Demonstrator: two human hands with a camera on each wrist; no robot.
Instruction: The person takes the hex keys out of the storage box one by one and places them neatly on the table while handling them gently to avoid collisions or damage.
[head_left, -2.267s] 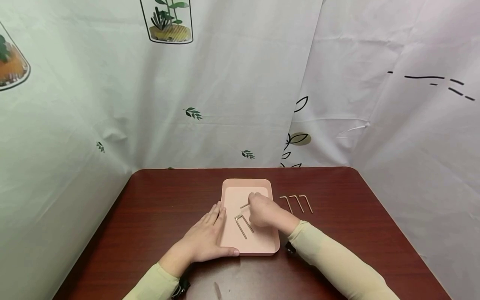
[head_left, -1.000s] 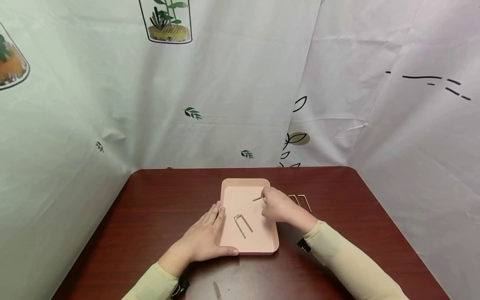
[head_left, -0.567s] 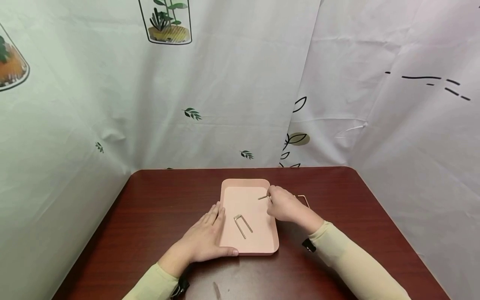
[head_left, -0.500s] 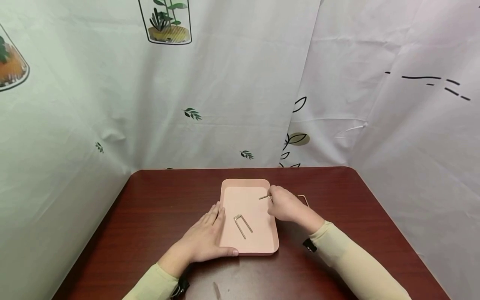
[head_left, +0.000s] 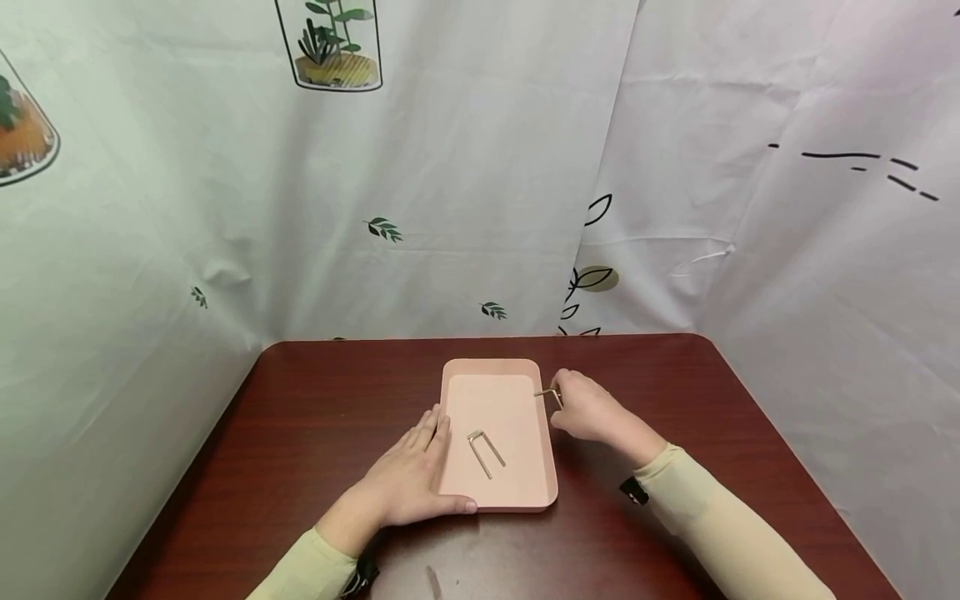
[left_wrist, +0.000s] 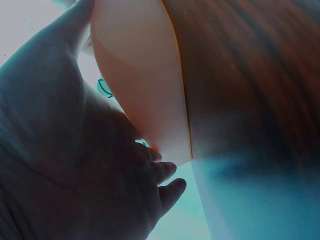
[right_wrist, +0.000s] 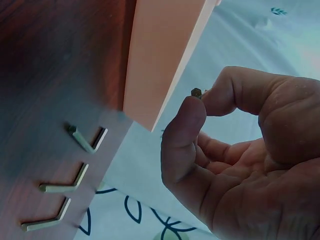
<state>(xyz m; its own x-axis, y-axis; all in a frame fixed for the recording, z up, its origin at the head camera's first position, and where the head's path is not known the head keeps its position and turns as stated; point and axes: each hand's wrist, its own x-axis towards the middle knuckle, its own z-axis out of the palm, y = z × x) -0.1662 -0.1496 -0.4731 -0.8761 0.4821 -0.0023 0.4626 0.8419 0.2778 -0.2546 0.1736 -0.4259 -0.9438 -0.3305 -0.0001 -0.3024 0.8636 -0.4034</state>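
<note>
My right hand (head_left: 592, 408) pinches a hex key (head_left: 544, 392) between thumb and fingertip, just off the right rim of the pink tray (head_left: 491, 495). In the right wrist view the held key's hexagonal end (right_wrist: 196, 93) pokes out at the fingertips. Two more hex keys (head_left: 480, 457) lie close together in the tray, their short arms overlapping. With fingers extended, my left hand (head_left: 405, 479) rests along the tray's left side, its thumb at the front left corner. Three hex keys (right_wrist: 62, 188) lie in a row on the table; in the head view my right hand hides them.
The tray stands on a dark red-brown table (head_left: 322, 417) with rounded back corners. White printed cloth (head_left: 465, 167) hangs behind and along both sides. A light streak (head_left: 434, 582) shows on the tabletop near the front.
My right hand has moved right, from inside the tray to beyond its right rim, carrying a hex key out and covering the row on the table. My left hand has stayed put.
</note>
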